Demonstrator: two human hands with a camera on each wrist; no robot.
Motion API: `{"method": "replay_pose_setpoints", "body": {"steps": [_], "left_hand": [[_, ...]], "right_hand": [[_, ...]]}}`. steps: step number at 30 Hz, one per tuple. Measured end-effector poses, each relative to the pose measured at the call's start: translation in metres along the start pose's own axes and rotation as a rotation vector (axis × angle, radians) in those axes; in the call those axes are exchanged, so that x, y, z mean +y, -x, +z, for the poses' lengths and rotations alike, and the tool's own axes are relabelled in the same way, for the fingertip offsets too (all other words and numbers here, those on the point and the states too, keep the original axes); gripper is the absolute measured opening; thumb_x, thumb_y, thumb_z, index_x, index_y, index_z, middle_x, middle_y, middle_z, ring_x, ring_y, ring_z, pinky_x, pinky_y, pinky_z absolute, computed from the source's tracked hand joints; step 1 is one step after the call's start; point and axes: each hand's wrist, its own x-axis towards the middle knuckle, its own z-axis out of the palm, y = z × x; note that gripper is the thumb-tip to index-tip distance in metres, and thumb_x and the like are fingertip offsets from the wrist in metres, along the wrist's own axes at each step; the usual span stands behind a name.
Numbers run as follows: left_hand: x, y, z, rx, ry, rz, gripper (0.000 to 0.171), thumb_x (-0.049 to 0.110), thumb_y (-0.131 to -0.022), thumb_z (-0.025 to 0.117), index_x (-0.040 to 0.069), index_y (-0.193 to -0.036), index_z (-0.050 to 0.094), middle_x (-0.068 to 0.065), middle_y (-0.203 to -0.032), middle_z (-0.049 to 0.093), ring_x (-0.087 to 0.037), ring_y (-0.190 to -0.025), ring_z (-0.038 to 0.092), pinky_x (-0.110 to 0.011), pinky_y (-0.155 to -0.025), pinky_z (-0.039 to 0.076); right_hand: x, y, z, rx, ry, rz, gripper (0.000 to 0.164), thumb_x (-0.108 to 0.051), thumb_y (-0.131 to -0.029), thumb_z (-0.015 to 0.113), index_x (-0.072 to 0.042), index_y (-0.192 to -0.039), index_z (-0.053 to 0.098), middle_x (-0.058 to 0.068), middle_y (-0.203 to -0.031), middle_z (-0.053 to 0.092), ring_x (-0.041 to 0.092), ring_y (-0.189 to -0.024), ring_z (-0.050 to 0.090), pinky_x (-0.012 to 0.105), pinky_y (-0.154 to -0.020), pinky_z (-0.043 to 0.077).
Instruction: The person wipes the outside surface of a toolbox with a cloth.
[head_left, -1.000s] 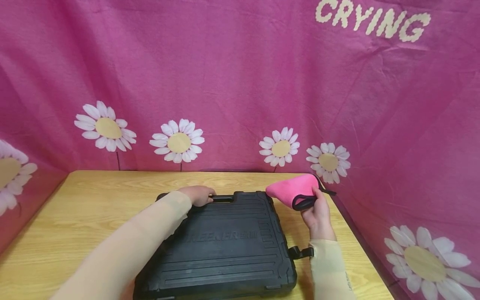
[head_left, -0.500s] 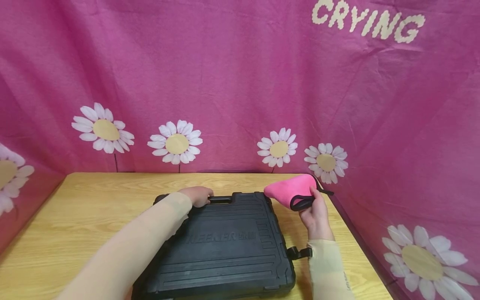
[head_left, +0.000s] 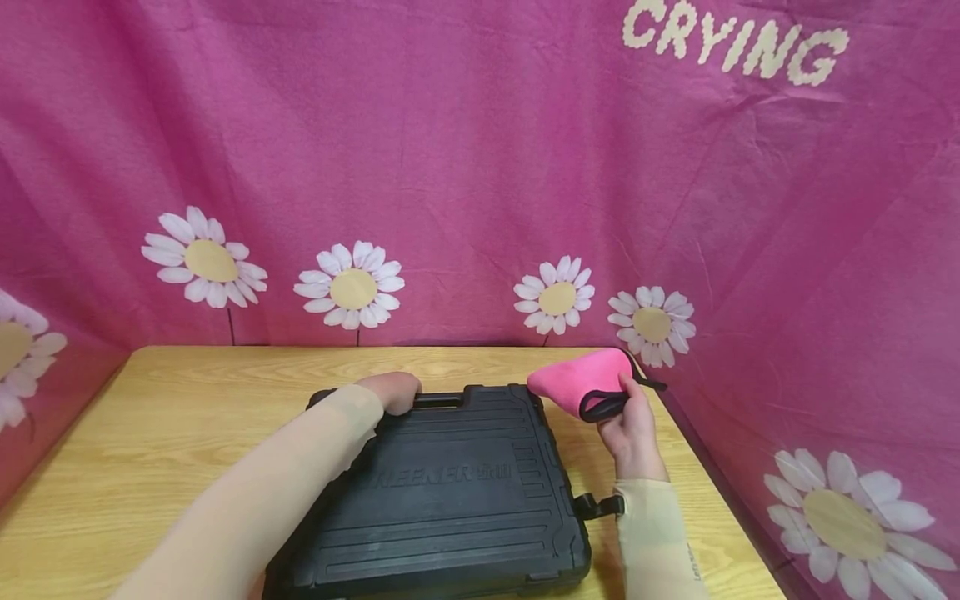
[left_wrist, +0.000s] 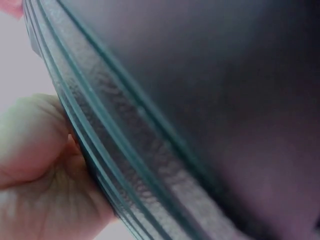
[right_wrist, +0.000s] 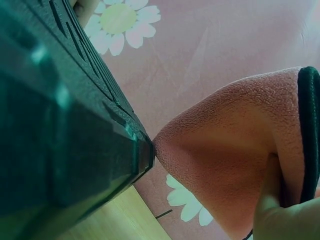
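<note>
A large black hard plastic case with raised lettering lies flat on the table. At its far edge is a carry handle. My left hand grips the far edge at the handle's left end, its fingertips hidden; in the left wrist view the palm lies against the ribbed edge. Beyond the case's far right corner, my right hand holds a pink fleece piece with black trim and a black strap, pinched near its trimmed edge. Its narrow tip touches or nearly touches the case's corner.
The wooden table stands against a magenta cloth printed with daisies and lettering. This cloth also closes off both sides. A black strap at my right wrist lies close to the case's right side.
My left hand has shifted slightly left on the handle, and its fingertips have gone out of sight behind the case's edge. The right hand and fleece piece stay still; the view has drifted slightly.
</note>
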Motion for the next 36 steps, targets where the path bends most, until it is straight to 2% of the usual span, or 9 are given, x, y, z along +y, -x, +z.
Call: {"method": "replay_pose_setpoints", "body": {"steps": [7,15,21,27,30,33,35,36], "left_hand": [[0.000,0.002,-0.002,-0.015,0.016,0.001,0.040,-0.007,-0.102,0.041,0.004,-0.129,0.068,-0.012,-0.131,0.068,-0.024,-0.121,0.062,-0.041,-0.108,0.049],[-0.002,0.001,-0.002,-0.005,0.005,0.013,0.036,-0.008,-0.101,0.045,0.005,-0.120,0.072,-0.009,-0.118,0.070,-0.019,-0.102,0.060,-0.040,-0.100,0.052],[-0.004,0.000,0.001,0.003,0.004,0.031,0.034,-0.011,-0.099,0.047,0.006,-0.115,0.073,-0.008,-0.114,0.071,-0.018,-0.098,0.059,-0.039,-0.098,0.053],[-0.008,-0.003,0.003,0.009,-0.008,0.043,0.036,-0.012,-0.098,0.047,0.004,-0.120,0.071,-0.010,-0.120,0.071,-0.022,-0.110,0.063,-0.041,-0.104,0.051],[-0.008,-0.002,0.001,0.023,-0.018,0.056,0.035,-0.012,-0.097,0.048,0.002,-0.120,0.071,-0.011,-0.119,0.071,-0.023,-0.111,0.063,-0.040,-0.104,0.051],[-0.006,0.001,-0.003,0.051,-0.024,0.066,0.031,-0.011,-0.098,0.050,0.002,-0.116,0.072,-0.011,-0.114,0.071,-0.021,-0.100,0.061,-0.040,-0.098,0.053],[-0.004,0.005,-0.008,0.072,-0.032,0.068,0.029,-0.009,-0.098,0.051,0.002,-0.115,0.072,-0.011,-0.113,0.071,-0.021,-0.096,0.059,-0.039,-0.095,0.053],[-0.002,0.007,-0.010,0.083,-0.042,0.068,0.028,-0.008,-0.098,0.052,0.002,-0.115,0.072,-0.011,-0.112,0.071,-0.021,-0.095,0.059,-0.039,-0.094,0.053]], "right_hand": [[-0.001,0.000,-0.001,0.003,-0.018,0.006,0.018,-0.025,-0.113,0.036,-0.020,-0.126,0.047,-0.009,-0.099,0.072,0.002,-0.098,0.063,0.021,-0.087,0.051],[0.000,-0.002,0.000,0.017,-0.035,0.010,0.017,-0.025,-0.112,0.040,-0.019,-0.124,0.051,-0.009,-0.101,0.073,0.002,-0.099,0.064,0.021,-0.088,0.052],[-0.001,-0.002,0.000,0.031,-0.033,0.016,0.019,-0.026,-0.112,0.039,-0.020,-0.128,0.049,-0.009,-0.101,0.073,0.002,-0.100,0.063,0.021,-0.087,0.052],[-0.001,0.000,-0.001,-0.004,-0.039,0.006,0.018,-0.024,-0.112,0.037,-0.020,-0.127,0.048,-0.009,-0.101,0.072,0.002,-0.098,0.064,0.021,-0.088,0.053],[-0.003,0.001,0.000,0.008,-0.056,0.014,0.022,-0.025,-0.112,0.038,-0.023,-0.133,0.045,-0.011,-0.106,0.069,0.001,-0.102,0.062,0.021,-0.088,0.053],[-0.007,0.002,0.000,0.024,-0.056,0.009,0.033,-0.026,-0.112,0.038,-0.027,-0.146,0.037,-0.014,-0.118,0.061,-0.001,-0.112,0.056,0.020,-0.090,0.052],[-0.010,0.002,0.000,0.031,-0.080,0.010,0.043,-0.026,-0.112,0.038,-0.031,-0.154,0.031,-0.017,-0.132,0.055,-0.002,-0.122,0.051,0.019,-0.100,0.048],[-0.012,0.002,0.000,0.034,-0.092,0.008,0.043,-0.026,-0.112,0.038,-0.032,-0.155,0.030,-0.017,-0.133,0.054,-0.002,-0.124,0.050,0.020,-0.100,0.047]]}}
